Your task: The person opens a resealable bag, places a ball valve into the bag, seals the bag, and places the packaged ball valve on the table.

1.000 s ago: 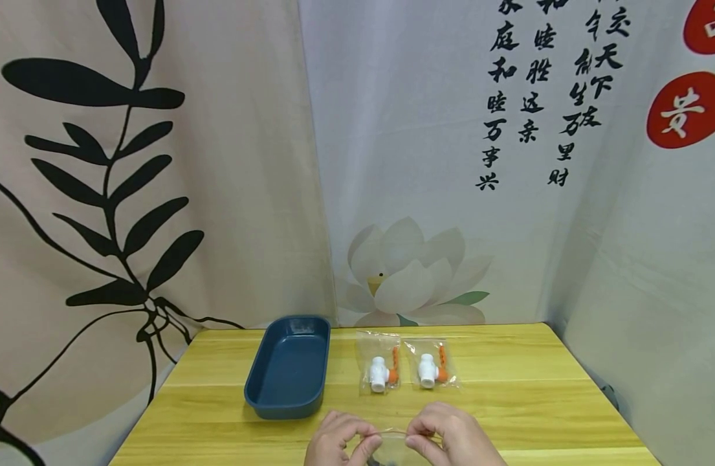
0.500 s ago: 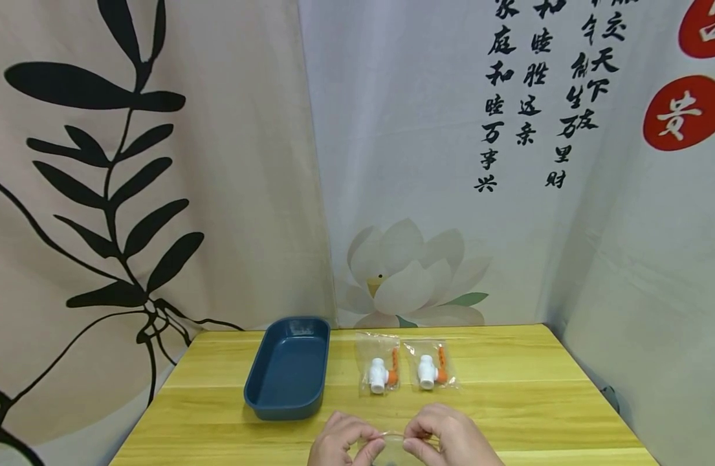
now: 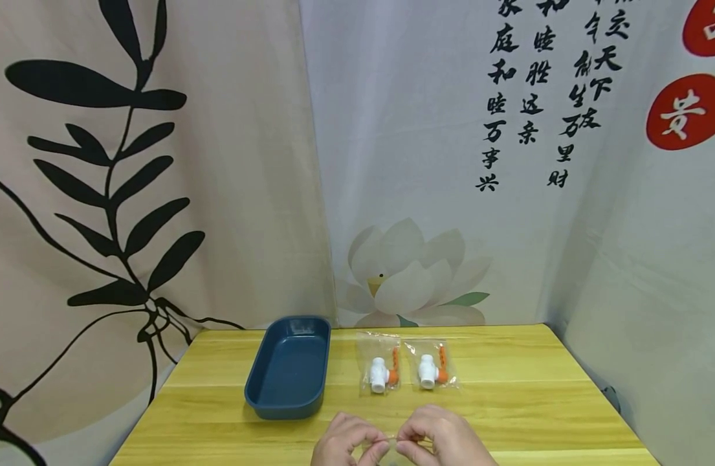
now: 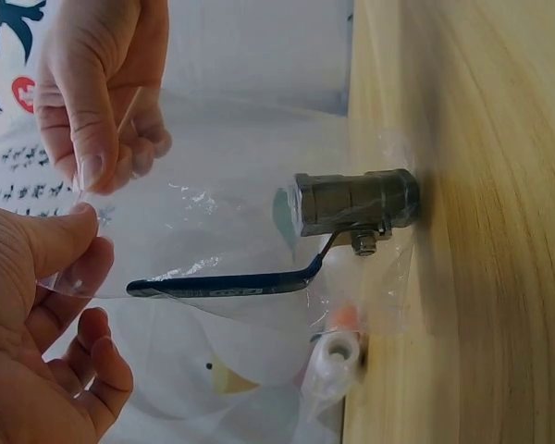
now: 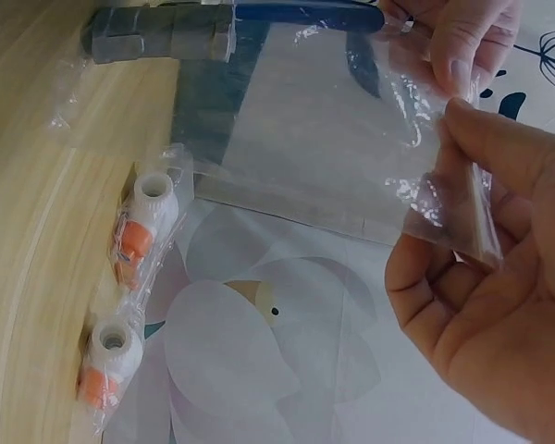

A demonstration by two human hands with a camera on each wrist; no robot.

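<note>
A clear plastic bag (image 5: 351, 139) hangs upright between both hands, its top edge stretched from one to the other. Inside its lower end lies a metal ball valve (image 4: 356, 202) with a dark blue lever handle (image 4: 231, 283). My left hand (image 3: 348, 440) pinches one part of the top edge between thumb and index finger. Close beside it, my right hand (image 3: 444, 435) pinches the other part the same way, the thumb tips nearly meeting. In the head view the hands and lower frame edge hide most of the bag.
Beyond the hands, two white plastic valves with orange handles, a left one (image 3: 378, 375) and a right one (image 3: 428, 371), lie in clear bags on the wooden table (image 3: 508, 388). A dark blue tray (image 3: 290, 410) stands left of them. Printed curtains (image 3: 246, 194) hang behind the table.
Both hands have come closer together along the bag's top edge, so less of it shows between them. The tray and the white valves stay put.
</note>
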